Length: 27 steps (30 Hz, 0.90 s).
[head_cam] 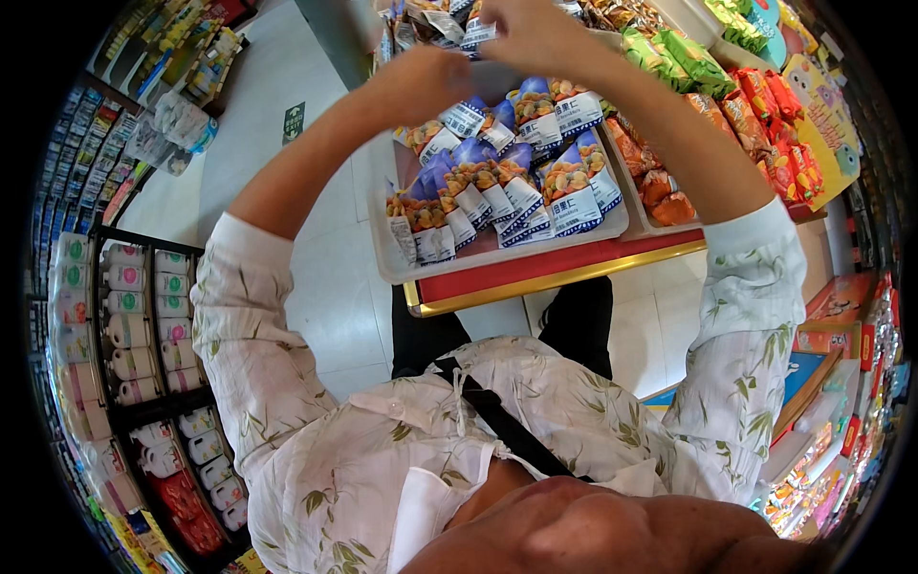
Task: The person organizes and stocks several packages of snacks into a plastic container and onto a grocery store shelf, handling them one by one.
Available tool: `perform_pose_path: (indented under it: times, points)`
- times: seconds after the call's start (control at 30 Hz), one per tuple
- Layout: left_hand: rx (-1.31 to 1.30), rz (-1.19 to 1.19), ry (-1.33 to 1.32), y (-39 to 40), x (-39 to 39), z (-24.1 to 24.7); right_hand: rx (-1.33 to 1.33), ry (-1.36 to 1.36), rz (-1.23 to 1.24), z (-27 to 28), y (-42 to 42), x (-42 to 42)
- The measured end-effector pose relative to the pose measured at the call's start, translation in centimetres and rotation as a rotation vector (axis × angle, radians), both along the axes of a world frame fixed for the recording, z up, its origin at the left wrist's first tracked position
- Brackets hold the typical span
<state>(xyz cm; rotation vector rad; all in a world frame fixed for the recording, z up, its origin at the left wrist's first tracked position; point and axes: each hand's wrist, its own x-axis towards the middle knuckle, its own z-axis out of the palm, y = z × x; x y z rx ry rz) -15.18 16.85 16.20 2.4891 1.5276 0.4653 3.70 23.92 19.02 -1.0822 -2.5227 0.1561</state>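
My left hand [429, 80] hangs over a white plastic tray [394, 267] of nut packets, its fingers curled and blurred. To the right, at the top of the view, my right hand [527, 37] reaches over the far packets with bent fingers. A blue-and-white snack packet [479, 31] lies right by its fingertips; whether they grip it is unclear. Below both hands, several mixed-nut packets [495, 194] with blue tops and printed nuts lie overlapping in the tray. A grey surface [495, 77], partly hidden, shows between the hands.
The tray rests on a red display stand with a gold edge [559, 280]. Orange packets [663, 194], red packets [785, 154] and green packets [681, 61] fill bins on the right. Bottle shelves [147, 316] stand left, beyond a tiled floor [323, 265]. Stacked goods [825, 430] line the lower right.
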Motion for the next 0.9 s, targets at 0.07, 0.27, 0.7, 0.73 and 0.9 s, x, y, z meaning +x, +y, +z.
perform_pose_path:
  times: [0.07,0.27,0.7,0.73,0.9]
  points:
    - [-0.146,-0.019,0.213,-3.8,-0.3,0.3,-0.07,-0.152,0.071,0.2,-5.1,-0.4]
    - [-0.433,0.049,0.459,-8.5,0.8,-0.7,-0.358,-0.396,-0.044,-4.3,-6.9,-0.2]
    - [-0.778,0.308,0.034,-8.5,1.5,-3.5,-1.211,0.218,-0.363,-9.6,-8.6,2.3]
    - [-0.835,0.361,-0.054,-8.4,1.6,-2.8,-1.195,0.246,-0.379,-9.5,-8.7,2.3]
    - [-0.82,0.449,-0.096,-7.3,2.4,-3.8,-1.305,0.415,-0.303,-12.9,-7.6,2.2]
